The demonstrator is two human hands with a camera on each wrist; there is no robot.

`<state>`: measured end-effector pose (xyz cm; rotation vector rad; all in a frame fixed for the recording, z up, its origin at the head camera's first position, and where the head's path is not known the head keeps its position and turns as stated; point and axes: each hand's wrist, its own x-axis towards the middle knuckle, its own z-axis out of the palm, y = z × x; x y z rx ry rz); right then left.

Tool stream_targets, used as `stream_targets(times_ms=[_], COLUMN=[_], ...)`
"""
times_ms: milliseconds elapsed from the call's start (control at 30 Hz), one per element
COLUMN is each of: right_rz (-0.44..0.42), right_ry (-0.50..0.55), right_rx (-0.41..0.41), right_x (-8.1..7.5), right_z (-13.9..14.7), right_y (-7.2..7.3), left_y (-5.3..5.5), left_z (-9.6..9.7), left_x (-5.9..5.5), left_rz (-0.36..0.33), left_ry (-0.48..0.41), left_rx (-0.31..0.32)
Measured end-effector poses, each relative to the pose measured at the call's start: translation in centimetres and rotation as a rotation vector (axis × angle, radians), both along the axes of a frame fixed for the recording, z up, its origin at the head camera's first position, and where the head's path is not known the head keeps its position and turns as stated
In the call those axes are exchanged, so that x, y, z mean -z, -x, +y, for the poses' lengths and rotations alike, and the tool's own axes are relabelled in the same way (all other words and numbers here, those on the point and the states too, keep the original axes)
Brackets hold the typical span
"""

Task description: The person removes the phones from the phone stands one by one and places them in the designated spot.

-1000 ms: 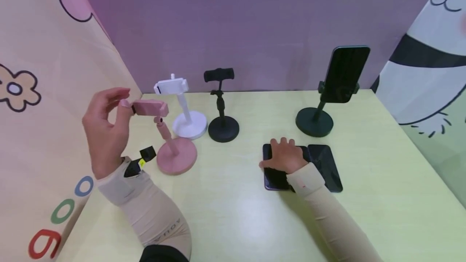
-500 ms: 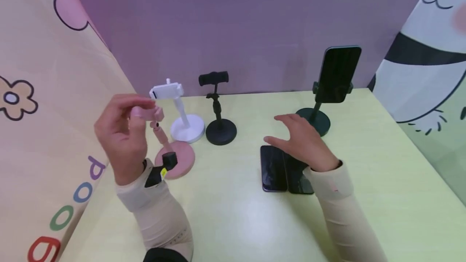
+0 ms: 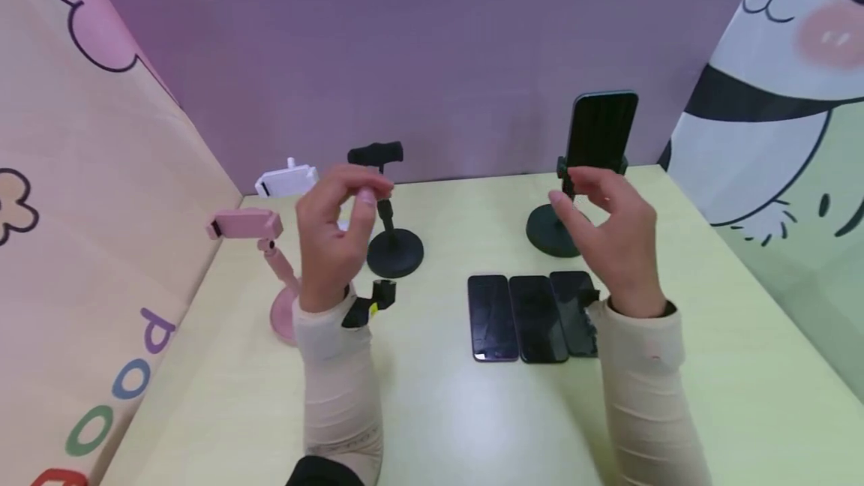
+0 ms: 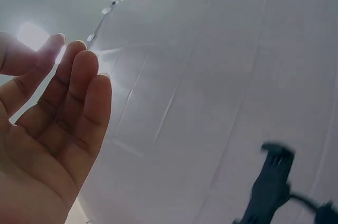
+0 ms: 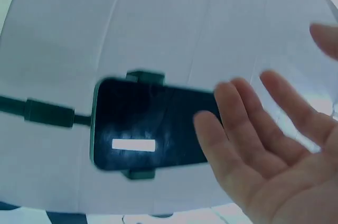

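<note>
My left hand (image 3: 337,235) hovers in front of the white and black phone stands, loosely bent and holding nothing. In the left wrist view its fingers (image 4: 95,113) are bare, and the black stand's clamp (image 4: 269,187) shows to the right. My right hand (image 3: 617,242) is raised before the dark green phone stand (image 3: 550,231), fingers and thumb apart. That stand bears an upright phone (image 3: 603,130). In the right wrist view several fingers (image 5: 237,123) overlap the end of the phone (image 5: 148,123); whether they touch it I cannot tell.
Three dark phones lie side by side: a left one (image 3: 493,319), a middle one (image 3: 538,319) and a right one (image 3: 574,310). A pink stand (image 3: 250,224), a white stand (image 3: 286,181), partly hidden, and a black stand (image 3: 394,253) stand leftward. A purple cloth (image 3: 439,58) hangs behind.
My left hand has moved right, away from the pink stand's clamp. The right hand has lifted off the lying phones and risen toward the green stand. The head view has shifted slightly.
</note>
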<state>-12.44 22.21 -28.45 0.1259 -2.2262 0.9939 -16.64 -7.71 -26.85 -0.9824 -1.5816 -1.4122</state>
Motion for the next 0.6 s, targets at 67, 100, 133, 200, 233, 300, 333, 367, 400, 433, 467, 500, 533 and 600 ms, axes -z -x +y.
stream_targets(times_ms=[67, 100, 133, 200, 233, 300, 333, 367, 400, 433, 467, 500, 533, 600], right_rz=[0.017, 0.018, 0.023, 0.022, 0.022, 0.015, 0.010, 0.004, -0.005, -0.015, -0.030, -0.044, -0.056, -0.088], right_ry=[0.051, 0.068, 0.085, 0.115, 0.127, 0.145, 0.153, 0.160, 0.167, 0.175, 0.183, 0.193, 0.201, 0.214], right_rx=[0.067, 0.105, 0.133, 0.181, 0.199, 0.224, 0.233, 0.240, 0.247, 0.252, 0.257, 0.259, 0.259, 0.262], right_x=[-0.2, -0.2, -0.2, -0.3, -0.3, -0.2, -0.1, 0.0, 0.1, 0.2, 0.2, 0.3, 0.4, 0.5], right_z=[0.4, 0.6, 0.9, 1.2, 1.4, 1.6, 1.7, 1.8, 1.9, 1.9, 1.9, 2.0, 2.0, 2.0], right_y=[-0.1, -0.1, -0.1, 0.0, 0.1, 0.3, 0.4, 0.5, 0.6, 0.7, 0.8, 1.0, 1.1, 1.4], left_y=[0.4, 0.6, 0.8, 1.0, 1.1, 1.3, 1.4, 1.4, 1.4, 1.4, 1.5, 1.5, 1.5, 1.7], left_z=[1.1, 1.6, 2.1, 3.0, 3.5, 4.2, 4.6, 4.9, 5.2, 5.5, 5.8, 6.1, 6.4, 6.9], left_x=[0.1, 0.2, 0.3, 0.5, 0.7, 0.9, 1.0, 1.1, 1.2, 1.2, 1.3, 1.3, 1.4, 1.6], left_rz=[0.001, -0.001, -0.008, -0.029, -0.044, -0.078, -0.094, -0.107, -0.122, -0.134, -0.146, -0.159, -0.172, -0.208], left_ry=[0.034, 0.053, 0.070, 0.102, 0.121, 0.157, 0.173, 0.192, 0.209, 0.223, 0.234, 0.246, 0.256, 0.273], left_rx=[0.031, 0.046, 0.061, 0.088, 0.093, 0.102, 0.105, 0.105, 0.108, 0.111, 0.116, 0.125, 0.132, 0.151])
